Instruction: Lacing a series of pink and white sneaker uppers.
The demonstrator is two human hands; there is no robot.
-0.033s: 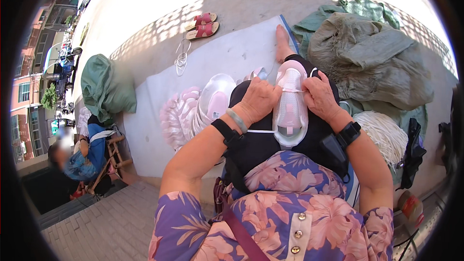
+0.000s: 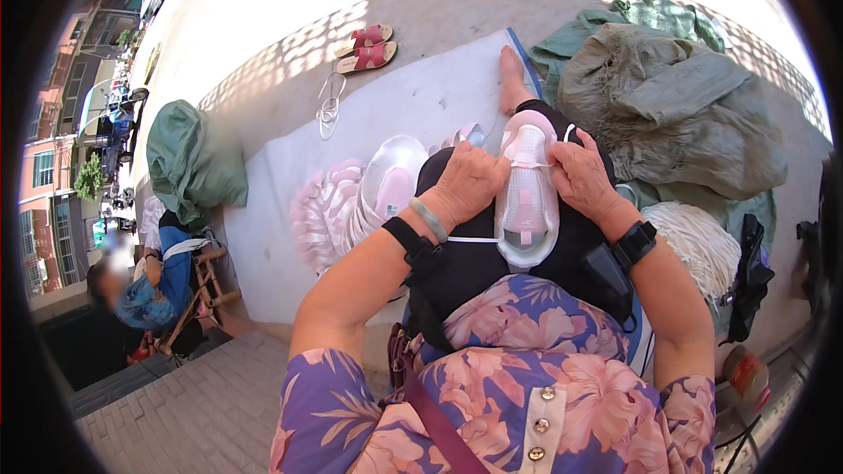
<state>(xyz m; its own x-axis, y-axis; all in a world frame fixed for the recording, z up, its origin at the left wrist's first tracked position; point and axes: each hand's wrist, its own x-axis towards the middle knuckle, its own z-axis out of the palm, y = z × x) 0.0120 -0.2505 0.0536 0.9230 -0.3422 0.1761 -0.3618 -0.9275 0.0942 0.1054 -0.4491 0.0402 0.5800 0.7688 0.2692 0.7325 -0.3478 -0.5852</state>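
Shoe (image 2: pixel 527 202) lies on the lap (image 2: pixel 575 233), lace (image 2: pixel 529 164) drawn across near its far end, the nearer part seemingly unlaced; left hand (image 2: pixel 470 177) and right hand (image 2: pixel 581 177), fingers nearly closed, seem to pinch lace at either side

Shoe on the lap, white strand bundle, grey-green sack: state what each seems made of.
Shoe: probably matte mesh textile, from its fine textured surface. White strand bundle: likely dull textile cord, thin and limp. Grey-green sack: apparently woven plastic, creased, fraying; fibre uncertain.
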